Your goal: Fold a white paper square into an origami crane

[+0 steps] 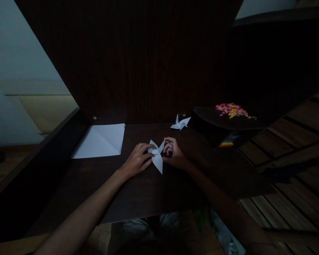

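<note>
A white origami crane (156, 162), its wings and points spread, is between my hands low over the dark desk. My left hand (139, 158) comes in from the left and pinches its body between thumb and fingers. On the other side, my right hand (174, 153) is curled, with fingertips at the upper right point and the thumb close to the lower wing. Part of the crane's middle is hidden by my left fingers. A second white origami crane (181, 123) stands farther back, to the right, apart from both hands.
A stack of white paper sheets (102, 140), the top one creased, lies at the left of the desk (127, 198). Small colourful pieces (233, 110) are heaped on a dark curved shelf (204, 115) at the right. A dark panel (149, 63) rises behind, and a raised side board (37, 156) bounds the left.
</note>
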Demonstrator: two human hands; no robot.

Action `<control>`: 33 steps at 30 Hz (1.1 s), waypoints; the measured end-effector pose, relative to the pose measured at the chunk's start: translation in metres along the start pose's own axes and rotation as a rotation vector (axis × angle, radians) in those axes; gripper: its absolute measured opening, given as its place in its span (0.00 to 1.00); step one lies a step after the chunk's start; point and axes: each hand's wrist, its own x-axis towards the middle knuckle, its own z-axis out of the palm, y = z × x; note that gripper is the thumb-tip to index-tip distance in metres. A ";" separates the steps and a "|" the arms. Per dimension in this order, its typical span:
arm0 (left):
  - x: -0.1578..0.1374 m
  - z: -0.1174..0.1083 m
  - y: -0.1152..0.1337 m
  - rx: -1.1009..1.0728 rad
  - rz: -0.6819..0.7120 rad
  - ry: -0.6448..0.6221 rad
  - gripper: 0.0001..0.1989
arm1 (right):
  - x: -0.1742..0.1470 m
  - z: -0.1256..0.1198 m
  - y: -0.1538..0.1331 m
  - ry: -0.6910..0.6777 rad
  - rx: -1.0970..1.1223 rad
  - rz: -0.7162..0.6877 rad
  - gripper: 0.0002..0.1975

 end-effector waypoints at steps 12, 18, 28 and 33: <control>0.000 0.007 -0.003 -0.092 -0.163 0.093 0.04 | -0.001 -0.010 -0.013 -0.130 -0.359 -0.188 0.05; 0.001 0.007 0.001 -0.120 -0.205 0.070 0.03 | 0.000 -0.008 -0.011 -0.113 -0.355 -0.183 0.06; 0.000 0.001 -0.005 -0.454 -0.480 0.345 0.13 | 0.002 -0.011 -0.013 -0.043 -0.125 0.027 0.07; 0.000 0.005 -0.020 -0.698 -0.850 0.368 0.09 | 0.003 -0.007 -0.017 0.088 0.217 0.208 0.14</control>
